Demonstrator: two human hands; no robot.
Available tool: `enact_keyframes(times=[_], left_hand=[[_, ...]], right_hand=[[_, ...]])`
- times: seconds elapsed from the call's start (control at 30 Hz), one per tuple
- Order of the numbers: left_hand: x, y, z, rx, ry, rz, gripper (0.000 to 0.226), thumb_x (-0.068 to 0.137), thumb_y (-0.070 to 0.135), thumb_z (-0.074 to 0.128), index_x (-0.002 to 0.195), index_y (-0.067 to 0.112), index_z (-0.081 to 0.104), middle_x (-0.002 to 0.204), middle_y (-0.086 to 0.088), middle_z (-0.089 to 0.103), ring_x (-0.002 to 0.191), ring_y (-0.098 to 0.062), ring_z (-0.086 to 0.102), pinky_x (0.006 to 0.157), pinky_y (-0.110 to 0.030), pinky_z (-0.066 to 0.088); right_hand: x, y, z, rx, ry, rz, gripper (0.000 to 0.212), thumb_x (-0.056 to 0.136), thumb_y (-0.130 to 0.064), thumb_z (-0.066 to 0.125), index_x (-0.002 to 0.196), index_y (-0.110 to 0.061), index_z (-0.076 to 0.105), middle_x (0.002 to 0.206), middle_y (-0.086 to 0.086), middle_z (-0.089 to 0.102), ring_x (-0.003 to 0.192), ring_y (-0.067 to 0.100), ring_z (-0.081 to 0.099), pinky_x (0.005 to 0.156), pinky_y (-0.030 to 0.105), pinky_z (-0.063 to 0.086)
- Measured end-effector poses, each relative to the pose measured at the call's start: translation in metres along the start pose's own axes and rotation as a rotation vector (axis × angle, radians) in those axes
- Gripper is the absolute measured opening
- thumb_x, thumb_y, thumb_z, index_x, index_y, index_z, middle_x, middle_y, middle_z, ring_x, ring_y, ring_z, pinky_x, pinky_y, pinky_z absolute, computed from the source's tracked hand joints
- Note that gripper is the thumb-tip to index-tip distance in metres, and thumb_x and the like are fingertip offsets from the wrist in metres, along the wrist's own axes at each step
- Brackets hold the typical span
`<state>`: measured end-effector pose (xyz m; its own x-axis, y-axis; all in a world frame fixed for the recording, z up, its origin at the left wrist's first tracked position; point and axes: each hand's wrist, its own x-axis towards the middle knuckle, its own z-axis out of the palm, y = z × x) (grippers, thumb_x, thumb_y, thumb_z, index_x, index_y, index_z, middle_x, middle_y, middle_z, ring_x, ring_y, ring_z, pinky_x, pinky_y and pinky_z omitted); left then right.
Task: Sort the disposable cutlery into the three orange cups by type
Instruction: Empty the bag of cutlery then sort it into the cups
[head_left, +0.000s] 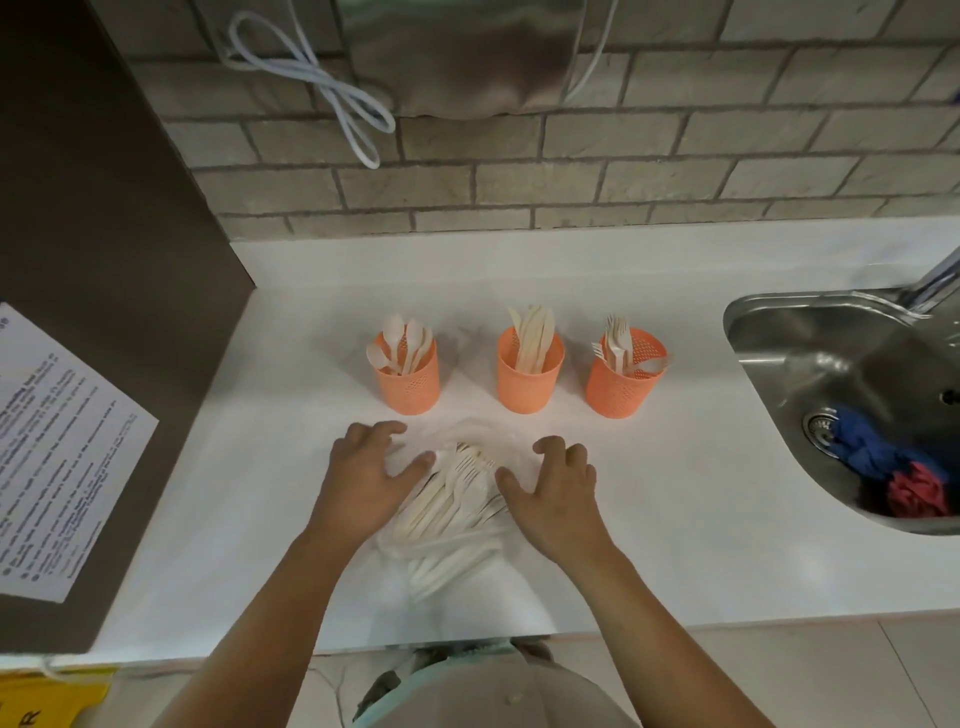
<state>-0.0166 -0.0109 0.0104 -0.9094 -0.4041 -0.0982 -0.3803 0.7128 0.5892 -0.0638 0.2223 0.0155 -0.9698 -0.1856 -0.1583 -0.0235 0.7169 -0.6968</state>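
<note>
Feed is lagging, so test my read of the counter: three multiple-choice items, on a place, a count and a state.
1. Which cup holds the forks? A left B middle C right
2. How many orange cups stand on the counter? A two B three C four
3. The hands are: A clenched fists B open, fingers spread C gripping cups
Key: C, tines rise from the right cup; B, left cup, middle cup and right cup form a row; B, left hand and right hand rest spread beside the cutlery pile.
</note>
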Motion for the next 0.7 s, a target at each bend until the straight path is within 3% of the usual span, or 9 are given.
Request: enact_keyframes(times=[0.1,0.23,0.33,0.4,0.43,0.5,0.53,0.63,0.7], left_hand=[[0.013,0.011,0.012,0.127,0.031,0.19,0.042,0.094,0.053,0.068,0.125,0.025,0.066,0.114,0.001,0.064,0.106,-0.019,0.058,0.086,-0.035,0.051],[0.022,0.016,0.026,0.11,0.102,0.243,0.024,0.104,0.033,0.057,0.092,0.015,0.067,0.085,0.0,0.069,0.075,-0.021,0.063,0.066,-0.035,0.051],[0.023,0.025,0.022,-0.28,-0.017,0.008,0.035,0.109,0.029,0.047,0.084,0.008,0.06,0.077,-0.003,0.064,0.075,-0.022,0.059,0.072,-0.037,0.046],[0.025,0.03,0.016,-0.642,-0.173,-0.286,0.037,0.109,0.033,0.046,0.095,0.008,0.07,0.089,-0.004,0.073,0.086,-0.022,0.066,0.081,-0.036,0.048],[0.025,0.031,0.012,-0.793,-0.245,-0.403,0.036,0.108,0.034,0.048,0.104,0.009,0.073,0.098,-0.005,0.076,0.09,-0.022,0.069,0.083,-0.035,0.05],[0.025,0.034,0.006,-0.864,-0.308,-0.518,0.035,0.107,0.034,0.051,0.111,0.007,0.073,0.105,-0.009,0.072,0.089,-0.023,0.067,0.078,-0.034,0.049],[0.027,0.034,0.005,-0.753,-0.306,-0.508,0.038,0.108,0.038,0.049,0.115,0.007,0.071,0.108,-0.01,0.07,0.092,-0.025,0.065,0.079,-0.035,0.047],[0.029,0.032,0.008,-0.256,-0.197,-0.25,0.05,0.105,0.057,0.043,0.13,0.017,0.058,0.124,-0.006,0.06,0.11,-0.023,0.059,0.091,-0.038,0.044],[0.026,0.029,0.009,-0.103,-0.129,-0.011,0.062,0.096,0.067,0.052,0.14,0.025,0.047,0.13,0.0,0.051,0.118,-0.021,0.055,0.096,-0.04,0.048]], right_hand=[[-0.003,0.004,0.002,0.136,-0.024,0.037,0.038,0.095,-0.03,0.065,0.125,-0.013,0.049,0.112,0.002,0.051,0.099,0.022,0.052,0.082,0.027,0.037],[0.007,0.004,0.008,0.256,0.065,0.098,0.009,0.099,-0.016,0.056,0.1,-0.01,0.062,0.091,-0.002,0.065,0.087,0.02,0.06,0.073,0.026,0.038],[0.011,0.008,0.006,0.768,-0.072,0.298,0.026,0.101,-0.017,0.053,0.093,0.002,0.069,0.085,0.005,0.072,0.081,0.023,0.064,0.074,0.034,0.05],[0.012,0.008,-0.001,1.162,-0.218,0.402,0.028,0.1,-0.01,0.05,0.1,0.008,0.072,0.096,0.016,0.077,0.091,0.029,0.072,0.085,0.038,0.056],[0.012,0.006,-0.006,1.22,-0.245,0.444,0.027,0.099,-0.008,0.051,0.095,0.006,0.074,0.089,0.014,0.077,0.086,0.026,0.072,0.079,0.035,0.055],[0.014,0.005,-0.01,1.068,-0.195,0.47,0.02,0.094,-0.015,0.057,0.085,-0.006,0.073,0.074,0.003,0.07,0.07,0.018,0.063,0.065,0.028,0.046],[0.016,0.006,-0.01,0.899,-0.148,0.438,0.017,0.092,-0.022,0.059,0.089,-0.011,0.07,0.08,0.001,0.069,0.073,0.017,0.061,0.065,0.029,0.044],[0.013,0.013,-0.01,0.315,-0.051,0.272,0.036,0.093,-0.041,0.06,0.12,-0.017,0.056,0.117,0.002,0.055,0.105,0.023,0.057,0.091,0.039,0.048],[0.004,0.015,-0.012,0.159,-0.056,0.183,0.047,0.094,-0.049,0.059,0.126,-0.017,0.046,0.118,0.001,0.047,0.11,0.023,0.053,0.094,0.038,0.046]])
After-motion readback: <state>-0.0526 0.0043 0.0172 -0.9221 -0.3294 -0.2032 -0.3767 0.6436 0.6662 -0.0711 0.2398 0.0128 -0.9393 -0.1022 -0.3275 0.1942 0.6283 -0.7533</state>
